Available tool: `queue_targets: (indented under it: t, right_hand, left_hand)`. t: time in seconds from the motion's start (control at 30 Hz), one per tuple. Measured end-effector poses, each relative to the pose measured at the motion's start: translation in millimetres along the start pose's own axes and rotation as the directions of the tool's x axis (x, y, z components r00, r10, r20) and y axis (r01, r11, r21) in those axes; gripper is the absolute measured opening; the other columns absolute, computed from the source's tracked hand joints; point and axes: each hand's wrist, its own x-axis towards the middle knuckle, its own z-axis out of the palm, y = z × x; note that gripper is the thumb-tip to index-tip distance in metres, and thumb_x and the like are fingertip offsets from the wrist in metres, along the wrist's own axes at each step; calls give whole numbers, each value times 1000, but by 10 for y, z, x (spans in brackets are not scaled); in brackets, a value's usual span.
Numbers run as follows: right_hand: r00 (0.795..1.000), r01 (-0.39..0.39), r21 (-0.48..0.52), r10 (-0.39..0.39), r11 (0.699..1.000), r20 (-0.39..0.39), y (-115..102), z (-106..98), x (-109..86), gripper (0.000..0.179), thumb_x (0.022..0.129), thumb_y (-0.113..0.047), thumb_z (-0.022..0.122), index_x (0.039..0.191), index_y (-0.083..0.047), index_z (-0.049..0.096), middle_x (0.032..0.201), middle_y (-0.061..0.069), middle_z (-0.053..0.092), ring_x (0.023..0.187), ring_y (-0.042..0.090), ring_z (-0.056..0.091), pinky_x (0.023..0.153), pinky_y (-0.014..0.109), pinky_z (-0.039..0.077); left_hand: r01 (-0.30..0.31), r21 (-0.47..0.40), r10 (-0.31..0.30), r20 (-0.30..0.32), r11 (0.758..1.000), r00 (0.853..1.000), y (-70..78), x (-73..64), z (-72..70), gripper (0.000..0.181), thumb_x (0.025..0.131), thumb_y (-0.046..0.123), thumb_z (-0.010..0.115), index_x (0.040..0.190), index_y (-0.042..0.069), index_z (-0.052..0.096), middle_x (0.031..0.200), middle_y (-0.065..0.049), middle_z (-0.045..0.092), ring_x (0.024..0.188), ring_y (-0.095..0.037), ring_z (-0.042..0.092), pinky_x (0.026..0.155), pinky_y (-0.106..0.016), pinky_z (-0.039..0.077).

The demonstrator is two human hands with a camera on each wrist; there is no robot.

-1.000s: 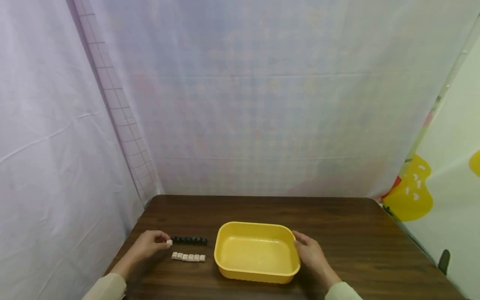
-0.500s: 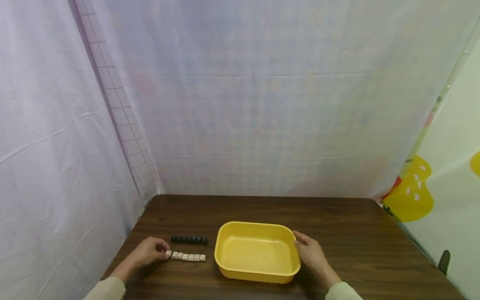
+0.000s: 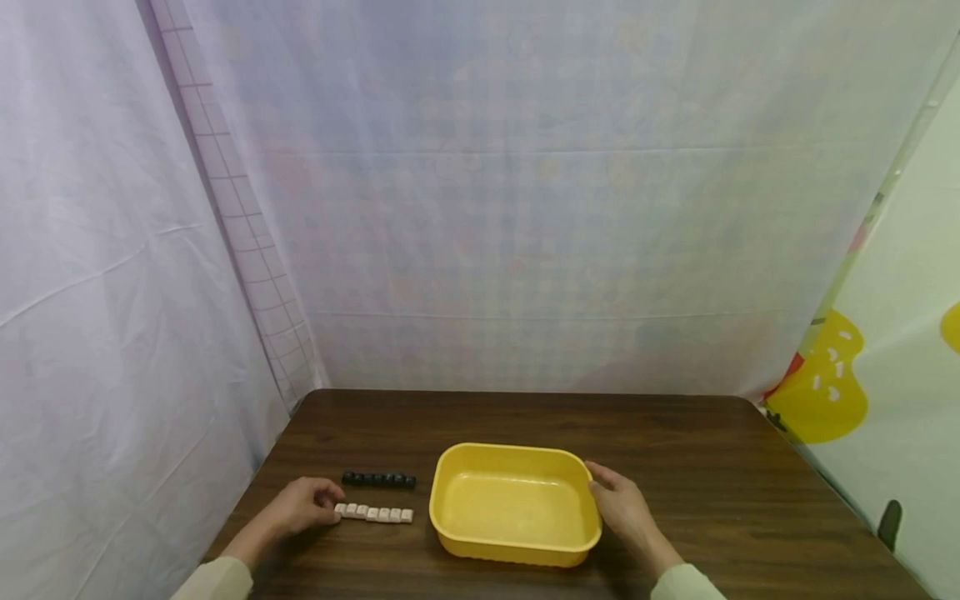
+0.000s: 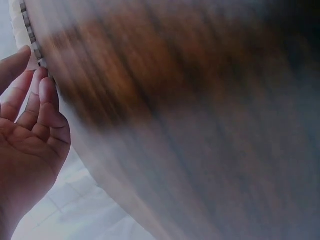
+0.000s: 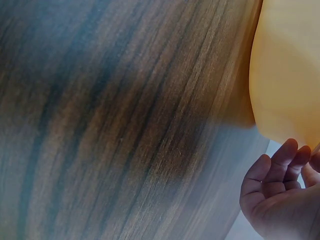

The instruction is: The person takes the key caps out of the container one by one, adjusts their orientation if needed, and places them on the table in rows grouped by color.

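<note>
My left hand (image 3: 303, 505) is at the left end of a row of white keycaps (image 3: 384, 515), its thumb and fingers pinching the end keycap (image 3: 340, 508). In the left wrist view, the thumb (image 4: 22, 55) lies against that white piece. Just beyond runs a parallel row of black keycaps (image 3: 378, 480). To the right of both rows stands a yellow plastic tub (image 3: 517, 553) with nothing in it. My right hand (image 3: 622, 504) holds the tub's right rim; in the right wrist view, several fingers (image 5: 285, 152) curl loosely beside the tub wall, and the contact is partly out of frame.
Everything sits on a dark wood-grain table (image 3: 697, 458) with rounded far corners. A pale curtain (image 3: 525, 250) hangs behind the far edge, and another white sheet (image 3: 112, 292) hangs along the left side.
My left hand has come nearer from the black row with a white keycap, set it at the left end of the white row and shifted slightly right against it. The right hand stays.
</note>
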Motion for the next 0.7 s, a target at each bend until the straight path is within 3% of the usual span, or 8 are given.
queue_targets:
  t: [0.27, 0.53, 0.7]
  right_hand:
    - [1000, -3, -7, 3, 1000, 4, -8, -20, 11, 44, 99, -10, 49, 139, 6, 51, 137, 31, 51, 104, 29, 60, 84, 37, 49]
    - [1000, 4, -17, -4, 1000, 12, -20, -39, 6, 45, 99, -11, 48, 141, 6, 49, 142, 30, 47, 122, 39, 51, 101, 55, 40]
    - [999, 43, -50, -43, 998, -1, -5, -71, 28, 43, 101, -12, 46, 140, 6, 50, 139, 29, 51, 124, 41, 51, 101, 56, 40]
  left_hand:
    - [-33, 33, 34, -40, 999, 999, 130, 57, -12, 28, 86, 17, 75, 105, -2, 67, 85, 1, 62, 77, -14, 57, 64, -29, 48]
    - [-105, 50, 109, -83, 993, 991, 527, 326, 92, 26, 93, 21, 69, 108, -1, 69, 95, -2, 69, 86, -19, 64, 73, -35, 53]
    - [-89, 49, 95, -140, 995, 986, 825, 573, 275, 25, 96, 24, 67, 111, 4, 69, 102, -4, 69, 94, -24, 65, 80, -42, 54]
